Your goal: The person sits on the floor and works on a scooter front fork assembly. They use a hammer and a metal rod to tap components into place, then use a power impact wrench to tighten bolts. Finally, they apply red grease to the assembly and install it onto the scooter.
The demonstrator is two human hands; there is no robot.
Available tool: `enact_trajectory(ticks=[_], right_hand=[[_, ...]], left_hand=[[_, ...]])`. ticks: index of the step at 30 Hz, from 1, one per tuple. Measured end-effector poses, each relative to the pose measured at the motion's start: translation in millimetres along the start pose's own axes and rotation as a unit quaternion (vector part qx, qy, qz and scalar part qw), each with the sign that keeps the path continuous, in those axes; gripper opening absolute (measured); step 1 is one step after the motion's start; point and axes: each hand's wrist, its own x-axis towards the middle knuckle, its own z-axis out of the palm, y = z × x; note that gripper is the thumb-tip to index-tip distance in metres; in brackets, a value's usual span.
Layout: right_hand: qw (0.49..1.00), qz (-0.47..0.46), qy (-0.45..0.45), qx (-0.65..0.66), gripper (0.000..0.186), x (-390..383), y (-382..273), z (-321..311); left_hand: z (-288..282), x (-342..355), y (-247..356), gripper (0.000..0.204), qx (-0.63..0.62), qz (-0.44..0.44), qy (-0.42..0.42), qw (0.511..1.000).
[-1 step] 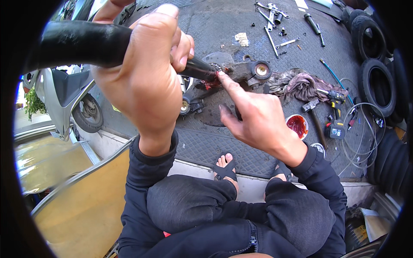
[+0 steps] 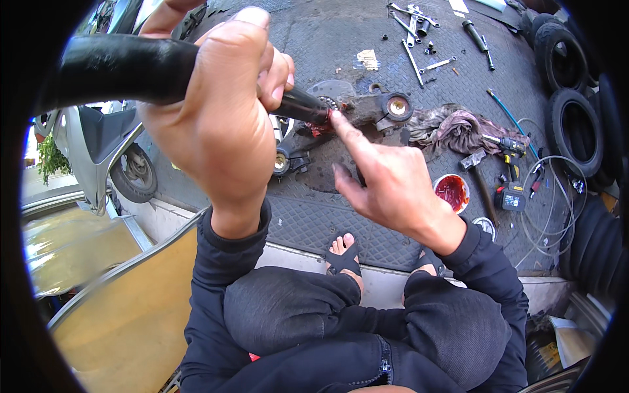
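Note:
A thick black metal tube (image 2: 131,69) slants from the upper left down toward the middle of the view. My left hand (image 2: 213,108) is wrapped round it. At its far end sits a bearing ring (image 2: 327,103) with red grease (image 2: 321,128) smeared below it. Beyond that end lies a dirty dark metal part (image 2: 360,112) with round bushings (image 2: 397,107). My right hand (image 2: 396,183) has its index finger stretched out, the tip touching the greasy end of the tube. Its thumb stands apart with a dark smudged tip; the other fingers are mostly hidden.
By my right hand stand a tub of red grease (image 2: 452,194), a hammer (image 2: 483,190) and a cordless drill (image 2: 511,180). A crumpled rag (image 2: 452,128) lies beyond, several wrenches (image 2: 413,62) farther off. Tyres (image 2: 576,124) line the right; a scooter (image 2: 98,147) stands left.
My right hand has shifted very slightly, its fingertip still at the greasy end. My left hand and the tube look nearly the same.

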Motion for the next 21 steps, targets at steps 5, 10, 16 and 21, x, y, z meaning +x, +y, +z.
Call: enact_trajectory(ticks=[5, 10, 16, 21], right_hand=[[0.999, -0.041, 0.004, 0.033, 0.069, -5, -1, 5], [0.996, -0.046, 0.018, -0.068, 0.069, -3, -4, 9], [0.994, -0.052, 0.049, -0.087, 0.078, -1, -7, 11], [0.984, -0.029, -0.084, -0.151, 0.079, 1, -7, 12]], left_hand=[[-3, 0, 0, 0.037, 0.003, 0.003, -0.002, 1.0], [-3, 0, -1, 0.036, 0.01, -0.001, 0.006, 1.0], [-2, 0, 1, 0.037, 0.004, -0.002, 0.003, 1.0], [-2, -1, 1, 0.036, -0.002, -0.009, 0.007, 1.0]])
